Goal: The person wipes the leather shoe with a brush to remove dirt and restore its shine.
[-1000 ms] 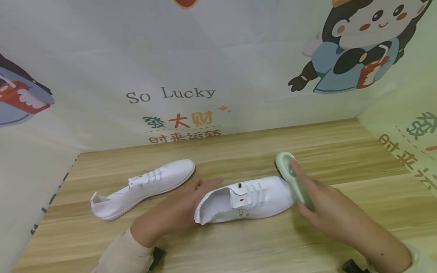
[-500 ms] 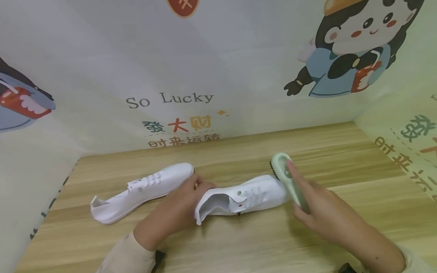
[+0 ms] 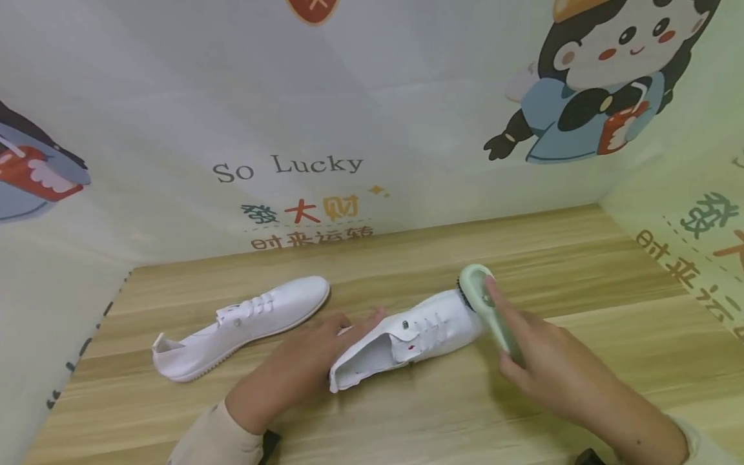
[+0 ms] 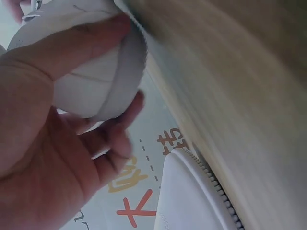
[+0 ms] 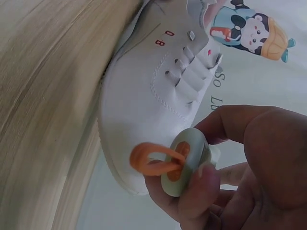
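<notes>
A white lace-up shoe (image 3: 433, 329) is held around its heel by my left hand (image 3: 302, 361). In the left wrist view, the thumb lies on one side of the heel (image 4: 96, 72) and the fingers curl round the other. My right hand (image 3: 546, 355) grips a pale green brush (image 3: 494, 316), whose dark bristles meet the shoe's toe. An orange loop (image 5: 153, 159) hangs from the brush's handle end in the right wrist view. The second white shoe (image 3: 256, 323) lies to the left, behind my left forearm, with neither hand touching it.
Both shoes are on a wood-grain tabletop (image 3: 407, 426). A pale printed backdrop (image 3: 436, 129) rises behind the table and along both sides.
The held shoe has turned, its toe swinging slightly away from me and its opening tilting. The brush has shifted a little left along with the toe. The other shoe stays put.
</notes>
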`<action>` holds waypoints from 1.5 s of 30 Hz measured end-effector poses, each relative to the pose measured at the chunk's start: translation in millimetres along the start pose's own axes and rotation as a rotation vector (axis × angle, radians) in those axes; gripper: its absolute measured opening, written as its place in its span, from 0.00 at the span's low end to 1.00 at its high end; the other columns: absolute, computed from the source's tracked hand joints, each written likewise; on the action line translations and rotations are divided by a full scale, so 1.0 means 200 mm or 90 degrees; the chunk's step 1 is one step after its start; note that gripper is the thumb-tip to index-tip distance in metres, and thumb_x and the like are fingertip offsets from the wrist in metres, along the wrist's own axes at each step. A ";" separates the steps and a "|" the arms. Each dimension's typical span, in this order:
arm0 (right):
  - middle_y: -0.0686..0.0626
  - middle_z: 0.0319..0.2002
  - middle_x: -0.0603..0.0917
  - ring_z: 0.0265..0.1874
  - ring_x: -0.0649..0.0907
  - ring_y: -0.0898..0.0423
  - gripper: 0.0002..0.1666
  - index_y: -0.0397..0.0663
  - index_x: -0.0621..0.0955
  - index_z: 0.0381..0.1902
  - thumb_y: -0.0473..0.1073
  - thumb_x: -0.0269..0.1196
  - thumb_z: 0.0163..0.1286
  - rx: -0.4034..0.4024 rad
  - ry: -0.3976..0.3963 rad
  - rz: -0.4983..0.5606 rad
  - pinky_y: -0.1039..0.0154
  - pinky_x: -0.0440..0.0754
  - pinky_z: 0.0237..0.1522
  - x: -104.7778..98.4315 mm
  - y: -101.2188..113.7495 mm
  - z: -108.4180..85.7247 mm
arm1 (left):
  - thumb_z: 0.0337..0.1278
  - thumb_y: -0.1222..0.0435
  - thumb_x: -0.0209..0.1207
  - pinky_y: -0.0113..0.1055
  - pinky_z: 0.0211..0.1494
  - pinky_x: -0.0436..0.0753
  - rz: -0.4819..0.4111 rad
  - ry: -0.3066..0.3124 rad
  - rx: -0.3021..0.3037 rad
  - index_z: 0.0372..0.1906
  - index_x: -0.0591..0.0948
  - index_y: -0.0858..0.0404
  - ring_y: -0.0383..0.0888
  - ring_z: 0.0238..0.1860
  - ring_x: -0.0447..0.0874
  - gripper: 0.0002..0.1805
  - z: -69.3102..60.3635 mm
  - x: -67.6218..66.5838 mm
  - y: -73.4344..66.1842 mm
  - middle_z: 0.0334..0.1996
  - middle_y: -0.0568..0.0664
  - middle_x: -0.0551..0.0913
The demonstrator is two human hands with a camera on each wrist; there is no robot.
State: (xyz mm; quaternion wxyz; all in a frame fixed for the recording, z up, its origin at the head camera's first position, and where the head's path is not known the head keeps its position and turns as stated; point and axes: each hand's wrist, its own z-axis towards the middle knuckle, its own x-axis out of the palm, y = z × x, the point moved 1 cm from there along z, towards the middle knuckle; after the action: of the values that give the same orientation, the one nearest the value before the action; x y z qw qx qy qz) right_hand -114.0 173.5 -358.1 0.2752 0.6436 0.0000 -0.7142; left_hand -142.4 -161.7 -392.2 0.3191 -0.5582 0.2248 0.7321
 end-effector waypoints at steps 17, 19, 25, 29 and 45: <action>0.32 0.50 0.83 0.28 0.79 0.54 0.62 0.58 0.44 0.81 0.36 0.68 0.59 0.002 -0.013 0.007 0.66 0.77 0.24 -0.03 -0.01 -0.01 | 0.49 0.73 0.67 0.35 0.19 0.70 0.178 -0.087 -0.033 0.72 0.69 0.45 0.46 0.30 0.79 0.43 0.04 0.01 -0.07 0.37 0.51 0.80; 0.31 0.51 0.82 0.28 0.80 0.54 0.61 0.57 0.44 0.81 0.36 0.68 0.60 0.001 -0.008 0.007 0.66 0.77 0.24 -0.02 -0.01 -0.01 | 0.47 0.75 0.67 0.36 0.23 0.73 0.141 -0.082 -0.023 0.72 0.69 0.46 0.46 0.30 0.78 0.44 0.03 0.01 -0.06 0.36 0.51 0.80; 0.34 0.50 0.83 0.27 0.78 0.55 0.60 0.56 0.45 0.81 0.37 0.67 0.61 0.000 0.004 0.000 0.65 0.75 0.25 0.00 -0.02 -0.01 | 0.44 0.73 0.70 0.40 0.43 0.81 0.005 -0.043 0.014 0.75 0.64 0.46 0.46 0.40 0.81 0.50 0.01 0.02 -0.02 0.42 0.52 0.82; 0.34 0.52 0.83 0.26 0.77 0.57 0.61 0.57 0.43 0.81 0.37 0.67 0.61 0.000 0.006 0.000 0.67 0.73 0.23 -0.01 -0.01 -0.01 | 0.51 0.67 0.70 0.46 0.56 0.81 -0.026 -0.019 0.051 0.77 0.62 0.44 0.50 0.55 0.82 0.48 0.01 0.02 -0.01 0.54 0.54 0.81; 0.36 0.49 0.83 0.26 0.77 0.56 0.61 0.61 0.44 0.81 0.37 0.67 0.60 -0.019 -0.009 -0.015 0.63 0.74 0.25 0.00 0.02 -0.03 | 0.53 0.71 0.58 0.49 0.75 0.62 -0.402 0.254 -0.046 0.77 0.54 0.35 0.44 0.78 0.53 0.50 -0.02 -0.06 0.01 0.79 0.45 0.51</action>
State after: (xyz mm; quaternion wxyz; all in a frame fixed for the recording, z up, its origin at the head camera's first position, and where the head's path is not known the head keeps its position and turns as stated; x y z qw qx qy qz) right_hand -107.2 172.2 -356.7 0.2761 0.6344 0.0163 -0.7218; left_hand -140.3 -168.3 -382.0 0.4593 -0.7426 0.0730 0.4819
